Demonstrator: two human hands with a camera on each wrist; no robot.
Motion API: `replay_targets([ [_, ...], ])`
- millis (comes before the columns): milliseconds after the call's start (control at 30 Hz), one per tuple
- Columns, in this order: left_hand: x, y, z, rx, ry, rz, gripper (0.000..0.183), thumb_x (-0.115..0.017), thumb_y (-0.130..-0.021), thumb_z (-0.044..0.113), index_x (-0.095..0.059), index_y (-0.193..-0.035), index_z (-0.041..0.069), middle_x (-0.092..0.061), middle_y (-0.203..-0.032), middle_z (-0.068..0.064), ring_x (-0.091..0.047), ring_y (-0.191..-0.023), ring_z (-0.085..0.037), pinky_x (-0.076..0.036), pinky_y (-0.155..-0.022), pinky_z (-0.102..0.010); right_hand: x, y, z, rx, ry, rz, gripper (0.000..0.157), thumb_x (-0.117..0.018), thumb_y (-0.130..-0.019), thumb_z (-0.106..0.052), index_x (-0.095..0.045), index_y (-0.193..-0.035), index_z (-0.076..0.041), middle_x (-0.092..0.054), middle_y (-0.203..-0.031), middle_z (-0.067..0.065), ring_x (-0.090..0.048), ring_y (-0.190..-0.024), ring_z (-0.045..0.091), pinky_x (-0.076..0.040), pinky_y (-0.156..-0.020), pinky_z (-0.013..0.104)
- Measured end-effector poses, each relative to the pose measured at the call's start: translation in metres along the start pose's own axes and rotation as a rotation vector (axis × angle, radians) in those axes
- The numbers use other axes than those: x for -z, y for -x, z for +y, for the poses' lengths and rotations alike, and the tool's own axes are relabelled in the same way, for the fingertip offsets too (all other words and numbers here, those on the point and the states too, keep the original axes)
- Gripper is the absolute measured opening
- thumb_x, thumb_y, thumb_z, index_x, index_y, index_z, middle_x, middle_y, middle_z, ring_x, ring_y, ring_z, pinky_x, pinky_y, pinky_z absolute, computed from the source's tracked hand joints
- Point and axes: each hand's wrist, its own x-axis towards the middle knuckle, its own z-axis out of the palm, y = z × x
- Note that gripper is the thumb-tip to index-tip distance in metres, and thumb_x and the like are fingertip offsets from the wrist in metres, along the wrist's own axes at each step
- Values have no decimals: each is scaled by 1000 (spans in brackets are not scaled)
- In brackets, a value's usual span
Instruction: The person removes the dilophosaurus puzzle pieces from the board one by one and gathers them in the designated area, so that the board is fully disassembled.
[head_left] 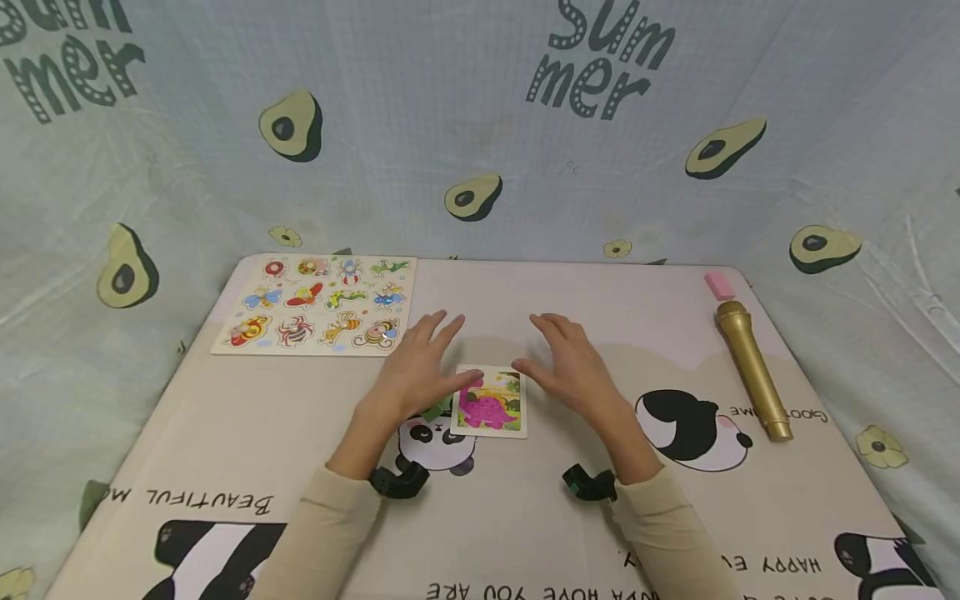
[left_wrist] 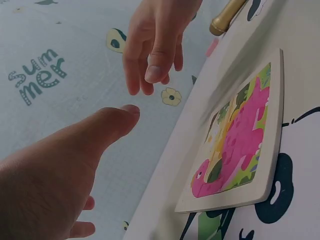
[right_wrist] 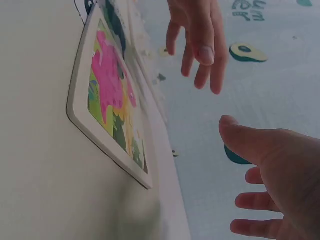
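Note:
A small square dinosaur puzzle point(head_left: 489, 410) with a pink dinosaur and a pale frame lies flat on the table, between my two hands. On its left side, my left hand point(head_left: 418, 367) is held above the table with fingers spread, its thumb overlapping the puzzle's upper left corner in the head view. My right hand point(head_left: 576, 367) hovers on the other side, fingers loosely extended, thumb near the upper right corner. Both wrist views show the palms facing each other over the puzzle point(left_wrist: 235, 135), with nothing held in either hand.
A wooden peg puzzle board point(head_left: 318, 306) with insect pieces lies at the back left. At the right are a gold microphone-shaped tube point(head_left: 756, 371) and a pink block point(head_left: 719, 286). The tablecloth point(head_left: 247, 433) has panda prints, and a printed curtain point(head_left: 480, 125) surrounds the table.

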Motion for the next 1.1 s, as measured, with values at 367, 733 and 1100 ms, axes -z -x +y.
replay_targets([
  [367,-14,4,7,-48,54,-145,95,-72,-82,62,-33,-157,18,-30,-163,-9,-35,-149,-33,-44,-113,-52,-17,-2,2,56,-9,-52,68,-75,-88,-43,-53,-143,-8,-54,-141,14,-51,-131,34,-46,-110,50],
  [733,-23,5,15,-91,63,-246,107,-85,-69,60,-38,-155,18,-37,-160,-5,-36,-146,-25,-47,-110,-48,-31,-4,3,63,23,-125,57,-77,-88,-37,-61,-132,-6,-59,-130,13,-54,-124,31,-48,-108,46],
  [1100,-25,6,17,-143,-15,-279,102,-86,-68,59,-46,-150,13,-44,-151,-8,-39,-140,-28,-46,-111,-44,-36,-3,3,101,27,-139,43,-79,-86,-29,-65,-119,-4,-62,-118,10,-56,-116,28,-51,-103,42],
])
